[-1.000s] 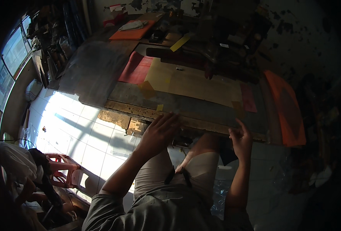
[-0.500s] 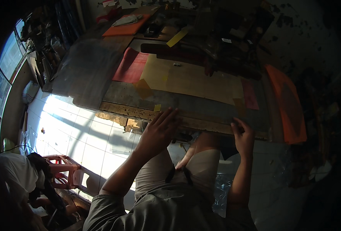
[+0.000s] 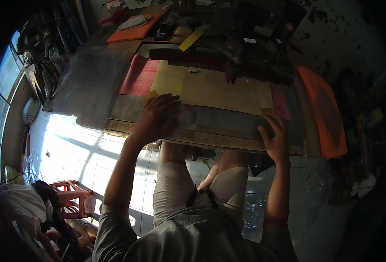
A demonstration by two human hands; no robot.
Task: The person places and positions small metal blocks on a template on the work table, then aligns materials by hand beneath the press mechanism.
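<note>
A long pale-yellow sheet (image 3: 219, 89) lies on the grey work board, with a red sheet (image 3: 140, 77) at its left and a pink strip (image 3: 281, 102) at its right. My left hand (image 3: 154, 120) rests over the sheet's lower left corner, fingers stretched out and slightly spread, partly covering a small orange-brown square (image 3: 150, 94). At the lower right corner, my right hand (image 3: 275, 136) has its thumb apart from the fingers. Its fingertips reach a brown square (image 3: 267, 111); whether they touch it I cannot tell.
A dark bar (image 3: 188, 56) of a machine crosses above the sheet's far edge, with a yellow strip (image 3: 191, 39) on it. Orange sheets (image 3: 326, 115) lie at the right edge and a cloth (image 3: 134, 22) at the far left. Behind me at left is another person (image 3: 27, 205) near a red stool (image 3: 75, 198).
Both hands have moved from the table's front edge farther onto the board, the left also leftward to the sheet's corner. The view has shifted slightly.
</note>
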